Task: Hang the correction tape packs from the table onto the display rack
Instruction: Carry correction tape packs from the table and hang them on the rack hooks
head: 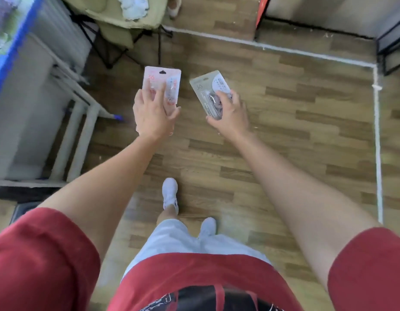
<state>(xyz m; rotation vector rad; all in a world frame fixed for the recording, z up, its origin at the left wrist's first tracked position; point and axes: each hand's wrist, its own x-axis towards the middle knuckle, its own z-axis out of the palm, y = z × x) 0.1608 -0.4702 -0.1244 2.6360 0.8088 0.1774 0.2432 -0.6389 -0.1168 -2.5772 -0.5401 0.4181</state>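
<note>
Left hand (150,115) grips pink correction tape pack (162,85), right hand (230,113) grips beige pack (206,86). Folding chair (118,21) upper left; black metal frame (380,57) upper right, cut off. Pack print blurred.

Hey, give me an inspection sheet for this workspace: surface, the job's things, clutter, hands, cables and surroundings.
Surface: wood-pattern floor with a white tape line; no table top plainly in view.
Job's things: pink pack and beige pack, both carried in the air, neither hung yet.
Clutter: folding chair with a white cloth on its seat.
Hands: left hand grips the pink pack; right hand grips the beige pack.
Cables: nothing seen.
Surroundings: white furniture on the left; black metal frame at top right, and I cannot tell whether it is the display rack.
</note>
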